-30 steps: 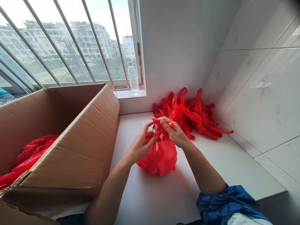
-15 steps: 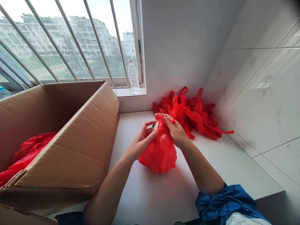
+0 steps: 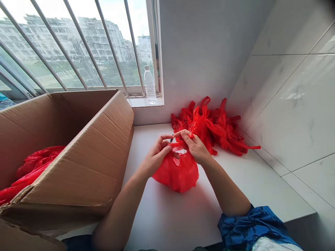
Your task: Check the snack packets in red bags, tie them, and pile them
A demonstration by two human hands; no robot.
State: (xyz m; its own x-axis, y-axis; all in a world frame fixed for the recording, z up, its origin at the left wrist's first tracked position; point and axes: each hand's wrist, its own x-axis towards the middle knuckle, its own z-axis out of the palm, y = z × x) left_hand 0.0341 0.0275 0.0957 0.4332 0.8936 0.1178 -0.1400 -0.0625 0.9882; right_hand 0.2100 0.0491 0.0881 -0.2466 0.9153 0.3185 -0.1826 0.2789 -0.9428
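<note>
A filled red plastic bag (image 3: pixel 178 172) sits on the white counter (image 3: pixel 183 216) in front of me. My left hand (image 3: pixel 157 157) pinches one of its handles at the top left. My right hand (image 3: pixel 195 148) pinches the other handle at the top right. The handles are pulled a little apart, and a small gap shows between them over the bag's mouth. Behind my hands, a pile of red plastic bags (image 3: pixel 211 127) lies in the corner against the wall.
A large open cardboard box (image 3: pixel 78 164) stands at the left with red bags (image 3: pixel 34 167) inside it. A clear plastic bottle (image 3: pixel 150 85) stands on the window sill. Tiled wall (image 3: pixel 293 104) closes the right side, and the counter's edge runs at lower right.
The bag's top was bunched upright between my hands; now the handles are drawn sideways and the mouth shows a small opening. Both hands stayed in place.
</note>
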